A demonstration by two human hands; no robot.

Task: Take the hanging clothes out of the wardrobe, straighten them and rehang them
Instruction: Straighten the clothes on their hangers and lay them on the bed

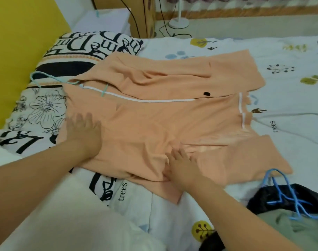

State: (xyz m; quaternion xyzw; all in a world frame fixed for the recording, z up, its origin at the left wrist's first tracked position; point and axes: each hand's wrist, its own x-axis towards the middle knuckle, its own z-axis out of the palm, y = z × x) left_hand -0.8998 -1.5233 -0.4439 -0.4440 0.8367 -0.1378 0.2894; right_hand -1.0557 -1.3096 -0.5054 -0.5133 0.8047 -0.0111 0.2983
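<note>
Across the bed (199,211), near its head end, an orange top (163,116) lay spread for straightening.
From left to right: a mint hanger (36,77) remained in the neckline; the left hand (83,131) and right hand (181,163) pressed flat, fingers spread, on soft, creased knit. Smoothing looked underway; lifting by the hanger likely came next. Blue hangers (288,198) lay at the bed's right edge.

A bed under a white sheet printed with small trees and leaves (290,57) is filling the view. A yellow headboard panel (18,42) is rising at left, beside a white bedside cabinet (103,20). A white round-based lamp stand (179,22) is standing on the pale floor (254,27).
</note>
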